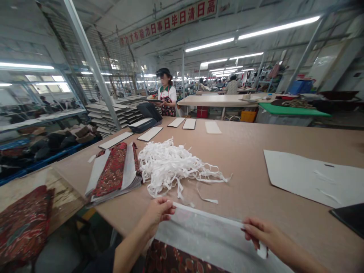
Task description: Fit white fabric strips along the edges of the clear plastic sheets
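A white strip (207, 216) is stretched along the top edge of a pale fabric piece (199, 235), whose lower part shows a dark red floral print (176, 259). My left hand (159, 214) pinches the strip's left end. Farther right, my right hand (257, 231) pinches the strip, and a short white tail hangs below its fingers. Just beyond my hands lies a tangled heap of white strips (170, 163). Left of that heap is a stack of red patterned fabric (112, 170) with pale backing.
Pale rectangular panels (150, 133) lie along the table's far side, near a dark stack (146, 119). A large white board (309, 176) rests at right, with a black piece (349, 218) beside it. A co-worker (167, 93) stands beyond the table. Red printed fabric (25, 227) sits at lower left.
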The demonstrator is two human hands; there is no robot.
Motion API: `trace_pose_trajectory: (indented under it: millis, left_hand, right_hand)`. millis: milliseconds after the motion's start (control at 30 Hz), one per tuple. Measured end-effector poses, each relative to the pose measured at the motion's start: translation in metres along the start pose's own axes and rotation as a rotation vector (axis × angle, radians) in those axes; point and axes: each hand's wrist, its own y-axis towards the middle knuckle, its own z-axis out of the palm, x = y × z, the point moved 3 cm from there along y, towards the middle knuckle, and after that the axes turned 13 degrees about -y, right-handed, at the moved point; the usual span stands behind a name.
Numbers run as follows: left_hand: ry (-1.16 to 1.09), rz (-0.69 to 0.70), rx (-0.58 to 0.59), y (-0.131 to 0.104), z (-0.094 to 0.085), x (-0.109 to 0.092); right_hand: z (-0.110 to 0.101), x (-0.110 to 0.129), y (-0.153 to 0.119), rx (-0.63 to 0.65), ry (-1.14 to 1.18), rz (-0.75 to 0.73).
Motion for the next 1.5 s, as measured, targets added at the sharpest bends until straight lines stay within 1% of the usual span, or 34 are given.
trace_pose_trajectory:
  millis: [67, 133, 167, 200, 267, 433, 567, 667, 733, 800, 867, 933, 967, 1000, 1033, 1067, 1100, 1133, 1167, 1233, 1300, 1333, 1367, 1400, 1433, 1500]
  left_hand:
    - [0.18, 0.011, -0.002, 0.003, -0.012, 0.014]
    - [0.423, 0.109, -0.001, 0.007, -0.018, 0.019]
    - [0.535, 0.169, 0.002, 0.011, -0.019, 0.02]
    - [0.624, 0.225, 0.007, 0.014, -0.019, 0.02]
    - [0.722, 0.301, 0.004, 0.022, -0.02, 0.021]
    - [0.799, 0.297, -0.048, 0.037, -0.025, 0.029]
    - [0.837, 0.266, -0.037, 0.041, -0.026, 0.03]
    - [0.84, 0.248, 0.001, 0.041, -0.023, 0.026]
    - [0.836, 0.244, 0.023, 0.042, -0.021, 0.023]
    - [0.835, 0.258, 0.024, 0.045, -0.021, 0.022]
    - [0.821, 0.258, 0.047, 0.048, -0.021, 0.02]
    - [0.802, 0.251, 0.068, 0.048, -0.021, 0.018]
    - [0.792, 0.248, 0.073, 0.047, -0.02, 0.016]
    - [0.781, 0.246, 0.076, 0.045, -0.019, 0.013]
    - [0.77, 0.244, 0.079, 0.042, -0.016, 0.009]
    - [0.76, 0.241, 0.086, 0.038, -0.012, 0.005]
    - [0.751, 0.237, 0.095, 0.033, -0.008, 0.001]
    - [0.743, 0.233, 0.112, 0.027, -0.001, -0.003]
    - [0.739, 0.23, 0.132, 0.02, 0.006, -0.006]
    - [0.743, 0.23, 0.192, 0.003, 0.022, -0.012]
    - [0.751, 0.226, 0.283, -0.014, 0.038, -0.016]
    - [0.749, 0.223, 0.323, -0.021, 0.044, -0.017]
    - [0.743, 0.223, 0.342, -0.025, 0.047, -0.019]
    - [0.731, 0.226, 0.335, -0.026, 0.048, -0.021]
    - [0.715, 0.227, 0.302, -0.025, 0.044, -0.023]
    - [0.68, 0.223, 0.195, -0.015, 0.03, -0.025]
  right_hand:
    - [0.011, -0.012, 0.009, -0.085, -0.148, -0.015]
    - [0.015, -0.018, 0.016, -0.191, -0.275, -0.06]
    - [0.016, -0.02, 0.019, -0.223, -0.308, -0.072]
    - [0.016, -0.022, 0.022, -0.234, -0.321, -0.07]
    - [0.015, -0.025, 0.025, -0.219, -0.319, -0.043]
    - [0.013, -0.033, 0.031, -0.208, -0.315, -0.002]
    - [0.009, -0.035, 0.034, -0.178, -0.263, 0.015]
    - [0.001, -0.035, 0.027, -0.05, -0.139, 0.099]
    - [-0.005, -0.036, 0.016, 0.046, 0.016, 0.168]
    - [-0.014, -0.039, 0.004, 0.11, 0.163, 0.197]
    - [-0.023, -0.046, -0.007, 0.163, 0.219, 0.219]
    - [-0.032, -0.054, -0.013, 0.184, 0.165, 0.274]
    - [-0.038, -0.056, -0.014, 0.15, 0.091, 0.298]
    - [-0.043, -0.055, -0.013, 0.086, -0.004, 0.301]
    - [-0.048, -0.05, -0.011, 0.001, -0.11, 0.274]
    - [-0.05, -0.04, -0.008, -0.09, -0.207, 0.215]
    - [-0.048, -0.026, -0.004, -0.164, -0.279, 0.13]
    - [-0.041, -0.008, 0.0, -0.206, -0.314, 0.025]
    - [-0.031, 0.012, 0.004, -0.207, -0.307, -0.082]
    - [-0.003, 0.055, 0.011, -0.147, -0.232, -0.275]
    - [0.027, 0.093, 0.017, -0.095, -0.165, -0.429]
    - [0.039, 0.108, 0.018, -0.069, -0.14, -0.479]
    - [0.049, 0.12, 0.02, -0.034, -0.121, -0.499]
    - [0.055, 0.126, 0.021, 0.008, -0.102, -0.486]
    - [0.057, 0.128, 0.021, 0.049, -0.08, -0.44]
    - [0.049, 0.116, 0.019, 0.102, -0.032, -0.295]
